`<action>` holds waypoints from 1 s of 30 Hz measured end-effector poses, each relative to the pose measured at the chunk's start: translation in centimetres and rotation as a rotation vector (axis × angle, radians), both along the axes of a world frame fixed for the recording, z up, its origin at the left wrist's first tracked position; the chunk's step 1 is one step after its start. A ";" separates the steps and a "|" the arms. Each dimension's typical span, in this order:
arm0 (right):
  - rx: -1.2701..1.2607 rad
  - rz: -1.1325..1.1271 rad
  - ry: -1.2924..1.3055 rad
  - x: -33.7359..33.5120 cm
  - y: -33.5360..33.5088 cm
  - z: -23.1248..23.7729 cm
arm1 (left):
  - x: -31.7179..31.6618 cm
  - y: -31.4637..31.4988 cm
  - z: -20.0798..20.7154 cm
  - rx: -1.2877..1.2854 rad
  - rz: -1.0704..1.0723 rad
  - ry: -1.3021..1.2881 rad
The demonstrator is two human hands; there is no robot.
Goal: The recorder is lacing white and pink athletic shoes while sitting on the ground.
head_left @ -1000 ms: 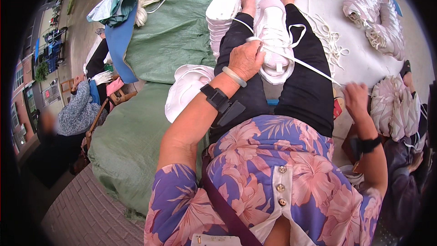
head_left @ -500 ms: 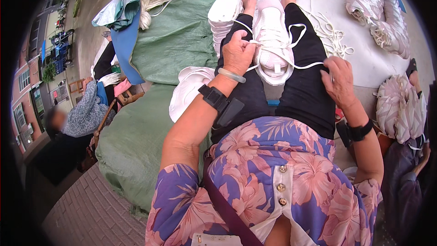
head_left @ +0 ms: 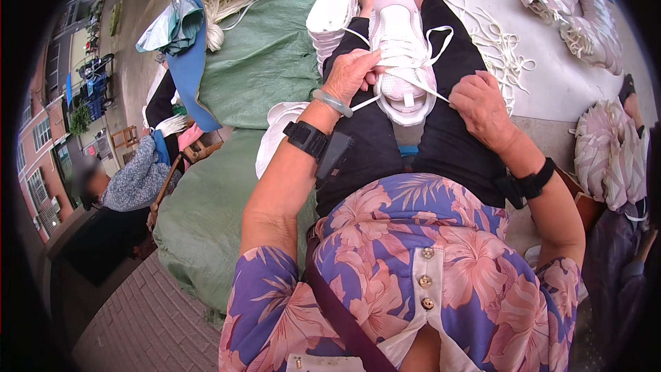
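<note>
Left hand (head_left: 352, 74) pinching white shoelace (head_left: 367, 103) at nine o'clock of pale-pink sneaker (head_left: 401, 45); right hand (head_left: 480, 107) closed on taut strand (head_left: 432, 92), four o'clock. Sneaker between legs (head_left: 458, 45), toe toward twelve. Even, steady tension likely best.

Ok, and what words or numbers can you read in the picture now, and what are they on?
There are none that I can read.
White shoe: no readable words or numbers.
Floral shirt: a flower pattern, no readable writing.
Buildings at the far left: too small and blurred to tell.
</note>
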State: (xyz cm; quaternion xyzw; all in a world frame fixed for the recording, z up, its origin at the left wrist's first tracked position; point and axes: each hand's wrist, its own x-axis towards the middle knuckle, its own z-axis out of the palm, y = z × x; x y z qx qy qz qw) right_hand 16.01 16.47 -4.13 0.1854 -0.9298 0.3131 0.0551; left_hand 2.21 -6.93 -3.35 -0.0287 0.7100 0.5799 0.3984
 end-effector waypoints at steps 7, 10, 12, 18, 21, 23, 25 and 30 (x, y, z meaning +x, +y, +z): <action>0.093 -0.002 0.058 3.6 2.4 2.0 | 0.7 0.2 -0.1 0.017 -0.086 0.070; 0.100 0.044 0.073 3.8 2.5 3.0 | 0.9 0.4 0.0 -0.028 -0.057 0.077; 0.133 0.039 0.053 4.3 3.3 3.6 | 1.0 0.1 -0.2 -0.015 -0.078 0.074; 0.198 0.027 0.041 6.3 4.0 3.6 | 1.4 -0.4 -1.5 0.045 -0.142 0.238; 0.183 0.000 0.037 6.1 3.8 3.7 | 1.4 -0.2 -1.3 0.052 -0.145 0.248; 0.090 0.024 -0.031 5.6 3.4 3.9 | 1.5 0.0 -1.2 0.033 -0.152 0.254; 0.028 0.016 -0.042 4.2 2.9 4.2 | 1.5 0.2 -1.1 0.047 -0.033 0.262; -0.197 -0.255 -0.241 0.7 -0.5 1.3 | 2.5 1.4 -0.4 -0.083 -0.070 0.746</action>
